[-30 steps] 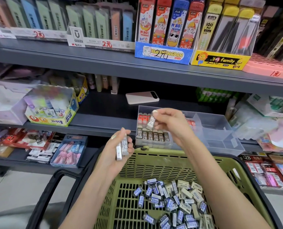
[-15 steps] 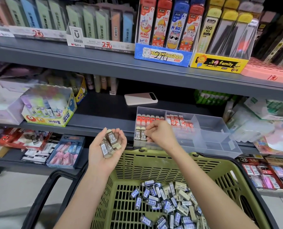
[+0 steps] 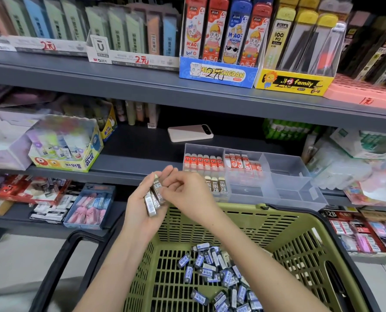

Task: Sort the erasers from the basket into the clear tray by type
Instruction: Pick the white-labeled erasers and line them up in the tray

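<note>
While the left grip (image 3: 140, 206) curls round a few erasers (image 3: 152, 200), the right grip (image 3: 187, 190) pinches one; best carry it upright to the 2B row (image 3: 216, 185) of the tray (image 3: 286, 176) just beyond.

A: Near row of 2B erasers (image 3: 219, 184) in the clear tray (image 3: 300, 176): left part hidden behind the right hand (image 3: 187, 194). No count possible.
B: Noted. The held erasers (image 3: 152, 199) in the left hand (image 3: 138, 210): print blurred. Whether right fingertips pinch one is unclear.
A: The basket (image 3: 288, 235), its eraser pile (image 3: 219, 273) and both forearms: cut off at bottom edge.
</note>
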Motion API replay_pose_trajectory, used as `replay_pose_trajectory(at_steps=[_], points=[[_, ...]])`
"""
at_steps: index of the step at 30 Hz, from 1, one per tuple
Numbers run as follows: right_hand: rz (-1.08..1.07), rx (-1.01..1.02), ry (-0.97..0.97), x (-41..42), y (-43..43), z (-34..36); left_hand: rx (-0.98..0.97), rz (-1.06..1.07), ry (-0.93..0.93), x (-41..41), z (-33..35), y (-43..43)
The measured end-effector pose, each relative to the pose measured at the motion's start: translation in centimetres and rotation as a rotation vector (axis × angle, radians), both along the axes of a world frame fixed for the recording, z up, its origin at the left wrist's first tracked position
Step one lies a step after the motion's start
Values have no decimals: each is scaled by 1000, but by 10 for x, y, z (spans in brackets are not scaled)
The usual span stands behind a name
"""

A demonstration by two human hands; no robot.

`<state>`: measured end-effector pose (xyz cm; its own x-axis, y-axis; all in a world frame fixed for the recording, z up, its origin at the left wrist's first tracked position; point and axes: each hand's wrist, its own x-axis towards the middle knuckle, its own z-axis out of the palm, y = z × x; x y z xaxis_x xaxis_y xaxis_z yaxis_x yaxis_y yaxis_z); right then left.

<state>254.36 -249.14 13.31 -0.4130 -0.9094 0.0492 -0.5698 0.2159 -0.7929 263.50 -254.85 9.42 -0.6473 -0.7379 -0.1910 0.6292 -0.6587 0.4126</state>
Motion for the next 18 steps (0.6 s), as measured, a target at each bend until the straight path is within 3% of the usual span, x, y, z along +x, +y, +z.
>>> replay_pose_trajectory(at_steps=[6, 11, 15, 18], points=[[101, 16, -46, -1, -1, 9, -111, -9, -32, -1, 0, 3], [182, 31, -186, -5, 5, 9, -63, -12, -36, -2, -2, 2], [-43, -51, -513, -31, 14, 11, 143, 72, 53, 3, 0, -6], [-204, -72, -519, -70, 18, 13, 193, 104, 27, 7, 0, -13]])
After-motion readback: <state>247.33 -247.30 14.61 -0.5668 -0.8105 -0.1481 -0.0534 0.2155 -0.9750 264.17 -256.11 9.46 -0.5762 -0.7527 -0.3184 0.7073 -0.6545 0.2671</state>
